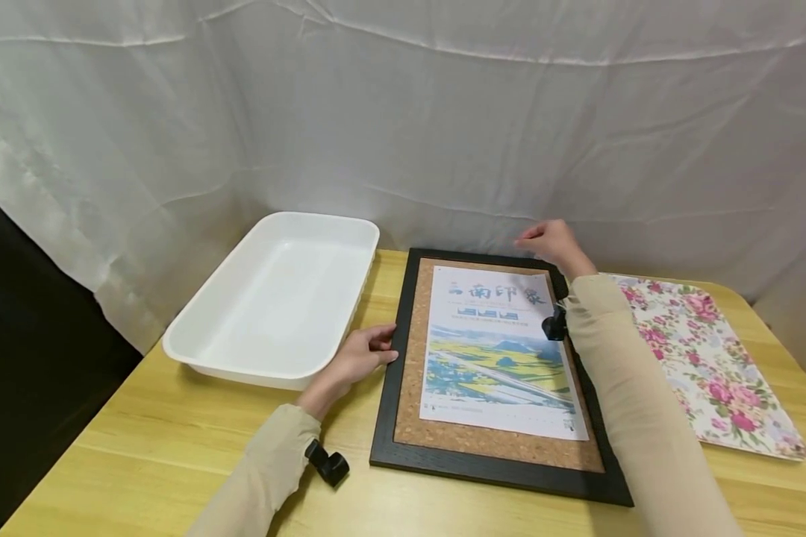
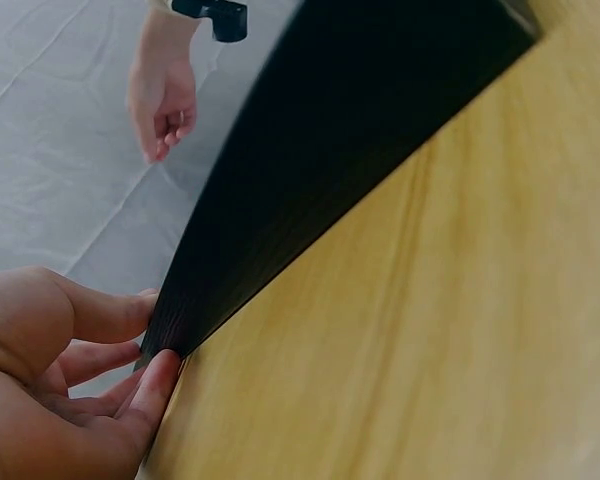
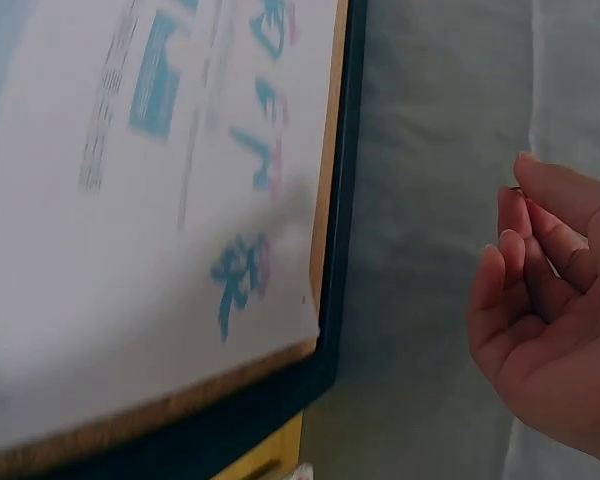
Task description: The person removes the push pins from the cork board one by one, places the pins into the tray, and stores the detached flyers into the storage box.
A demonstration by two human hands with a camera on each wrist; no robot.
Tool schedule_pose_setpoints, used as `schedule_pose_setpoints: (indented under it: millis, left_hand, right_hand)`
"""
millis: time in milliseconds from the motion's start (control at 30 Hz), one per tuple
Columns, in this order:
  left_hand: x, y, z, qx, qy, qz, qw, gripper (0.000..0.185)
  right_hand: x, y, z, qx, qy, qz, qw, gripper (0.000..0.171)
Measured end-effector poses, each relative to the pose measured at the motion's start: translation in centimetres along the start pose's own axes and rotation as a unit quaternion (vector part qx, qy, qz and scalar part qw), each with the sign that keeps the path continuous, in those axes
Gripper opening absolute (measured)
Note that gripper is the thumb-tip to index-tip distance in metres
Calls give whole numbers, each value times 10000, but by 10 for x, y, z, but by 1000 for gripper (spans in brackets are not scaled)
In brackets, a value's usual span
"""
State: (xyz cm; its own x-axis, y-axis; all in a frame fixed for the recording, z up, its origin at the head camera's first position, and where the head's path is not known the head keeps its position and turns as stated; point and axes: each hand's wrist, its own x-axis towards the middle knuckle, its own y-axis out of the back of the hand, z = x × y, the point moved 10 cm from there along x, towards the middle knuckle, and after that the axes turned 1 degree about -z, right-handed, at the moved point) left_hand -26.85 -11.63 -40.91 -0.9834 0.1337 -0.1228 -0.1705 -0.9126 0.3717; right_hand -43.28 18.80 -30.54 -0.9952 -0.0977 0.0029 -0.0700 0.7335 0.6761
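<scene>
A black-framed cork board (image 1: 410,429) lies on the table, bearing a white printed poster (image 1: 504,321) with blue characters and a yellow-green landscape. Tiny dark dots show at some poster corners. My left hand (image 1: 359,358) touches the frame's left side; the left wrist view shows thumb and fingertips against that dark edge (image 2: 250,200). Above the board's far right corner, my right hand (image 1: 552,242) is raised. Its thumb and fingertip pinch a tiny dark pin-like thing (image 3: 516,188), too small to identify surely. The right forearm hides part of the frame's right side.
A deep white tray (image 1: 275,291) stands left of the board, close to my left wrist. A flower-patterned board (image 1: 712,365) lies to the right, partly behind my right sleeve. Grey-white cloth (image 1: 443,134) hangs behind the wooden table (image 1: 175,455).
</scene>
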Motion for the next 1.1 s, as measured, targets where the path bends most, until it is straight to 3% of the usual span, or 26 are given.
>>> schedule_pose_setpoints:
  millis: [1100]
  left_hand:
    - [1, 3, 4, -62, -79, -24, 9999, 54]
  right_hand:
    - [-44, 59, 111, -52, -427, 14, 9991, 43]
